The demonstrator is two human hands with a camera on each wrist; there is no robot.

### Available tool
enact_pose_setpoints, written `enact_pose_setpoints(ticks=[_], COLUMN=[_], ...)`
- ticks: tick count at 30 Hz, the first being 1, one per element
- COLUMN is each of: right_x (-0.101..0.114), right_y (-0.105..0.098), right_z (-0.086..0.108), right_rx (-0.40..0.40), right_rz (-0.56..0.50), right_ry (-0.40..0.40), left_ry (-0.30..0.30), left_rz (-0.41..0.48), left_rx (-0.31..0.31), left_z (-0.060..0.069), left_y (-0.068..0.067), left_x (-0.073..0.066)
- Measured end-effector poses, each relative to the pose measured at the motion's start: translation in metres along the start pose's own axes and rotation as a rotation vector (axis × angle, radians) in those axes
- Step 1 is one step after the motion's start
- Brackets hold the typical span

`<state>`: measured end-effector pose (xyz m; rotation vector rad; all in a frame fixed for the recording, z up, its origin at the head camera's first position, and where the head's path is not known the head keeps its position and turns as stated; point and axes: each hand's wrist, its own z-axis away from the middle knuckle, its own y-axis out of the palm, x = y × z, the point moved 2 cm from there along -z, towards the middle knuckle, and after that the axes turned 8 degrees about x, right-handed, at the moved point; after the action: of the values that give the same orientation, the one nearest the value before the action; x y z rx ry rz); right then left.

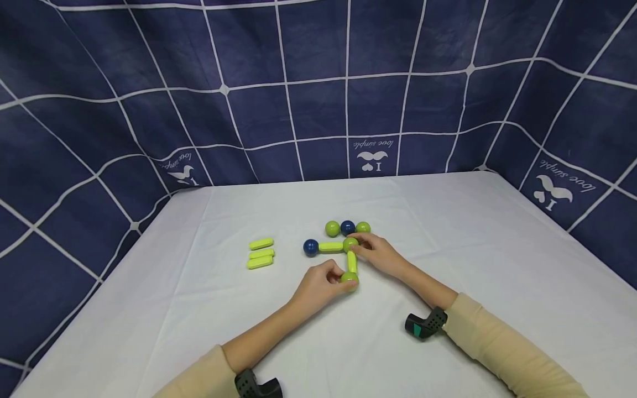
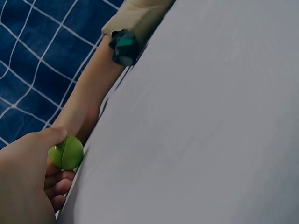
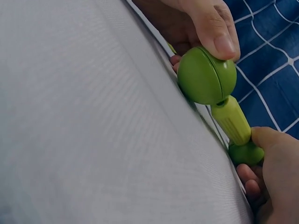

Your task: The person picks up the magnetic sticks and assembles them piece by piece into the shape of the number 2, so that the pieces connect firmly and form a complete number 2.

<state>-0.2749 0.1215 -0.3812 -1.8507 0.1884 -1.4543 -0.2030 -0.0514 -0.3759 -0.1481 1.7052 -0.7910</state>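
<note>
In the head view, an L-shaped chain of balls and rods lies on the white cloth. At its left end is a blue ball (image 1: 311,247), joined by a yellow-green rod (image 1: 330,247) to a green corner ball (image 1: 350,244). A second yellow-green rod (image 1: 351,262) runs from that corner to a nearer green ball (image 1: 350,281). My left hand (image 1: 323,284) pinches the nearer ball between thumb and fingers. With thumb and fingers, my right hand (image 1: 380,254) grips the corner ball. The right wrist view shows both green balls with the ribbed rod (image 3: 231,120) between them.
Behind the chain stand a loose green ball (image 1: 332,228), a blue ball (image 1: 348,227) and another green ball (image 1: 363,227) in a row. Several yellow-green rods (image 1: 261,253) lie to the left. A dark blue gridded curtain (image 1: 318,110) surrounds the white-covered table (image 1: 209,326).
</note>
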Motion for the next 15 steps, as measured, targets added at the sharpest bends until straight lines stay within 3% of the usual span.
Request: enact_pose_setpoints(ticks=[15], right_x=[0.001], right_y=[-0.001], right_z=[0.0], right_rx=[-0.031], right_rz=[-0.069], right_ry=[0.023], left_ry=[-0.001], left_rz=[0.007], left_rx=[-0.067], left_z=[-0.008], left_y=[0.017], left_x=[-0.01])
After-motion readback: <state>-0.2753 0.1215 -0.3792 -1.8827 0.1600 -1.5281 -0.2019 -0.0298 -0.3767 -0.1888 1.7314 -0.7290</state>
